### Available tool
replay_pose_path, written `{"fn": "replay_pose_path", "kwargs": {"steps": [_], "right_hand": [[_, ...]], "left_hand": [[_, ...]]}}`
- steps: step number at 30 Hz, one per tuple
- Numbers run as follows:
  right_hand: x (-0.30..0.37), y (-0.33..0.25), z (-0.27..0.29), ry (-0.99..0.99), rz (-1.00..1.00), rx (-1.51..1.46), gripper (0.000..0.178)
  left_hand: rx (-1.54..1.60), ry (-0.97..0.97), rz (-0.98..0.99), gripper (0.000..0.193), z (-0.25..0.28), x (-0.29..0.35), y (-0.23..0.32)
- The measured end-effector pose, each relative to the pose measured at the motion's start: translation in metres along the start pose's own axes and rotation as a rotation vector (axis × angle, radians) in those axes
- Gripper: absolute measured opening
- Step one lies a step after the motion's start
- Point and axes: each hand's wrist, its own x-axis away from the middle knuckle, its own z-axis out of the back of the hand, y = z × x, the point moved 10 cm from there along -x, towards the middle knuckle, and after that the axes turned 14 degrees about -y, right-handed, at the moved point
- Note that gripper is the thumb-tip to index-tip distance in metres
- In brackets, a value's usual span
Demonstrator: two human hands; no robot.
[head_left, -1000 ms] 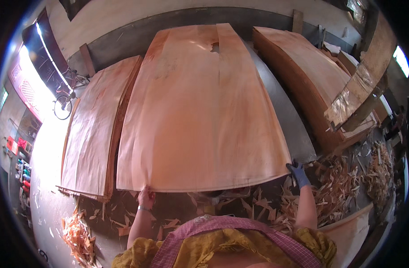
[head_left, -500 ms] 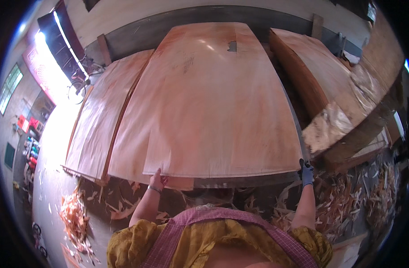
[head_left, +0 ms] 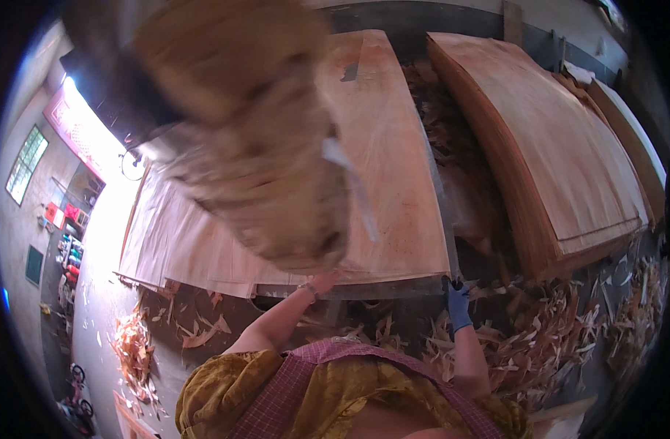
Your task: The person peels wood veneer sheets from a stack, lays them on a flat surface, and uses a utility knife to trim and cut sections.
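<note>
A large thin wood veneer sheet (head_left: 393, 183) lies on top of a wide pile in front of me. My left hand (head_left: 322, 282), bare with a band at the wrist, is at the near edge of this sheet, its fingers closed on it and partly blurred. At the pile's near right corner, my right hand (head_left: 458, 300) in a blue glove with dark fingertips pinches the edge. A big brown sheet-like thing (head_left: 269, 146), smeared by motion, hangs over the upper left and hides much of the pile; what carries it is out of sight.
A second thick veneer stack (head_left: 540, 139) stands to the right, across a gap littered with scraps. Torn veneer strips (head_left: 525, 344) cover the floor at right, with another scrap heap (head_left: 134, 340) at left. A bright doorway (head_left: 79, 132) opens at far left.
The brown sheet has swung from the right side to the upper left. My left hand has slid rightward along the near edge, closer to my right hand. The view has turned right.
</note>
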Motion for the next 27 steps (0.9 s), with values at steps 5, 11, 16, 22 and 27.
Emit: {"fn": "replay_pose_path", "kwargs": {"steps": [5,11,16,22,27], "right_hand": [[0.004,-0.013,0.038,-0.064,-0.042,-0.027,0.037],[0.02,0.078,0.111,0.104,-0.149,0.49,0.038],[0.055,0.188,0.055,0.129,-0.158,0.07,0.038],[0.112,0.184,0.038,-0.016,-0.359,0.329,0.032],[0.171,0.131,0.116,0.105,-0.254,0.209,0.037]], "left_hand": [[-0.321,0.041,0.096,0.069,-0.026,0.002,0.018],[-0.402,-0.026,0.104,0.067,-0.041,-0.019,0.072],[-0.437,-0.082,0.088,0.067,-0.04,-0.025,0.076],[-0.46,-0.086,0.052,0.06,-0.034,-0.019,0.071],[-0.445,-0.065,0.059,0.054,-0.028,-0.029,0.089]]}}
